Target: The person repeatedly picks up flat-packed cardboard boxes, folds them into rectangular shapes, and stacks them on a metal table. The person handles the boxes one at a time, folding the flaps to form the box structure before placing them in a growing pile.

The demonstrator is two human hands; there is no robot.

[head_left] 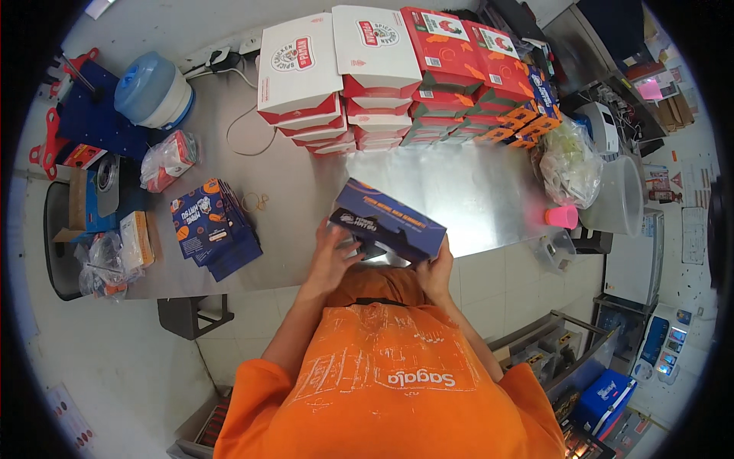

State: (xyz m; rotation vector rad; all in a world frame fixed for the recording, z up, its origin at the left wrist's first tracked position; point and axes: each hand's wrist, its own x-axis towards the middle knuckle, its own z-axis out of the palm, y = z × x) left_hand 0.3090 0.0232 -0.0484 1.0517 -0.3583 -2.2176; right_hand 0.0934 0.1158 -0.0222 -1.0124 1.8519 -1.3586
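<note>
A dark blue cardboard food box (391,219) with orange print is tilted in front of my body, just over the table's near edge. My right hand (436,269) is closed on the box's lower right corner. At its left end is my left hand (333,256), fingers spread, at least one of them against the box edge. A dark opening or flap shows along the box's lower side, partly hidden by the left hand. To the left lies a stack of flat, unfolded blue and orange boxes (214,228) on the table.
Stacked white boxes (297,61), red boxes (442,47) and small blue-orange boxes (541,103) line the back of the metal table (298,180). A water jug (153,90) stands left; a plastic bag (569,162), pink cup (562,217) and clear tub (621,195) are right.
</note>
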